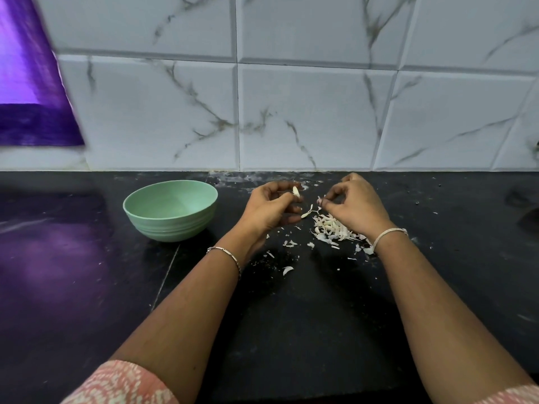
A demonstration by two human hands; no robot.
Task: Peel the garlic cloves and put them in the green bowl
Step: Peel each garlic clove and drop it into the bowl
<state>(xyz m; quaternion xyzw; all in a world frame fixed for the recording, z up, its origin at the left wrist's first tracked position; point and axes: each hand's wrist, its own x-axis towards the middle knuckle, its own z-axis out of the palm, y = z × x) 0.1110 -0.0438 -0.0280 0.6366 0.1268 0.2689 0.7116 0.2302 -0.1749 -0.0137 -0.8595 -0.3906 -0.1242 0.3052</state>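
**Peeling in progress: clove in left hand, not yet in the bowl**

Step in hand: stripping skin from one clove. The left hand [271, 208] holds a pale, slim garlic clove [296, 192] above the black stone desk [291, 316]. Its fingers [287, 196] are curled close and pinch the clove at the tips. The right hand [354, 205] sits just beside it, thumb and forefinger pressed together on a small pale scrap [320, 201], probably skin just pulled away. The other right fingers are loosely curled.

A heap of white papery peelings [332, 228] lies on the desk under and near the right hand, with stray flakes scattered around it.

The round pale-green plastic bowl [169, 225] stands on the desk to the left of the left hand, apart from it. No clove shows in the visible part of its inside.

Judgement: whether any skin remains on the clove cannot be told. If clean, the next move is a short carry left and a release over the bowl. The right hand should drop its scrap on the heap.
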